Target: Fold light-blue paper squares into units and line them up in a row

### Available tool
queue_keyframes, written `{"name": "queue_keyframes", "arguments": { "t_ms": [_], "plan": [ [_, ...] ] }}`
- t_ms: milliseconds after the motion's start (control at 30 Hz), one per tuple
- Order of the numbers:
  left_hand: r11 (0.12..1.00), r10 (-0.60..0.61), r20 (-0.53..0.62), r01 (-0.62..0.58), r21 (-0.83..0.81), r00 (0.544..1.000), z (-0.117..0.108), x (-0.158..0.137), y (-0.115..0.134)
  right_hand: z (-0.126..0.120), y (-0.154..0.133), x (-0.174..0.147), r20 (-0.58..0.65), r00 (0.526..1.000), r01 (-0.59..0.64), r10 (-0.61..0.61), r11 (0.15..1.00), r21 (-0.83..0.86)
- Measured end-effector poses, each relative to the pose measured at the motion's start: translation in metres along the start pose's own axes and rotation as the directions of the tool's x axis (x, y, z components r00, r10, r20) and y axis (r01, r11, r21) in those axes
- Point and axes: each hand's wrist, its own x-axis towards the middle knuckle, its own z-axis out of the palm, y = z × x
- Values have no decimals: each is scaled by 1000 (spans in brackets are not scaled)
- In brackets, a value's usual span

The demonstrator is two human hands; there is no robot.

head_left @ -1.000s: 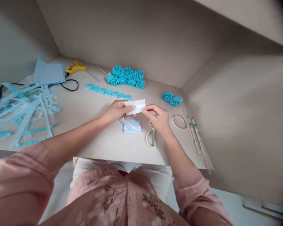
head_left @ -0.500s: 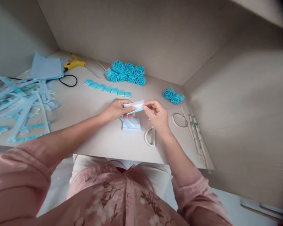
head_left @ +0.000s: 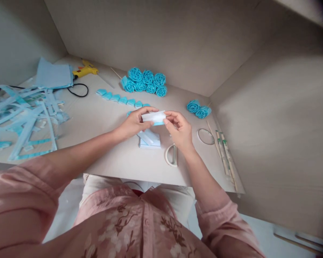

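Between my two hands I hold a folded piece of fabric (head_left: 155, 116), white with a light-blue lower edge. My left hand (head_left: 140, 120) pinches its left end, thumb in front and fingers behind. At the right end, the thumb and fingertips of my right hand (head_left: 178, 127) are closed on it. Below the hands lies a small stack of pale blue pieces (head_left: 150, 141). White scissor handles (head_left: 171, 155) show near my right wrist; the blades are hidden. A row of folded blue petals (head_left: 118, 98) lies beyond my left hand.
Several blue fabric roses (head_left: 145, 82) sit at the back, two more roses (head_left: 198, 109) at right. A tape ring (head_left: 205, 136) and wooden sticks (head_left: 224, 150) lie on the right. Left are a yellow glue gun (head_left: 85, 70), fabric sheets (head_left: 54, 76) and tangled scraps (head_left: 29, 122).
The fabric piece has been turned flatter toward me, its blue lower edge now straighter. My left hand's fingers have shifted up along its top edge; both hands keep hold.
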Motion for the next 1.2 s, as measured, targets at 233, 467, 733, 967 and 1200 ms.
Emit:
{"name": "queue_keyframes", "arguments": {
  "t_ms": [233,467,733,967,1200],
  "plan": [
    [977,133,34,-137,165,991,-1,0,-3,1,1,0,189,982,4,-5,1000,2],
    [982,186,-10,-186,-18,982,0,1,-5,2,-3,-2,193,981,22,-4,996,-90],
    [986,57,54,-48,-157,997,2,-1,1,5,2,-2,100,994,60,-52,995,-86],
    [1000,-1,-68,0,-23,998,1,-2,-6,5,2,-2,108,993,50,-45,998,-49],
    [995,-64,-80,57,-79,995,2,-2,-5,5,3,-1,128,990,54,-51,998,-17]
  ]
}}
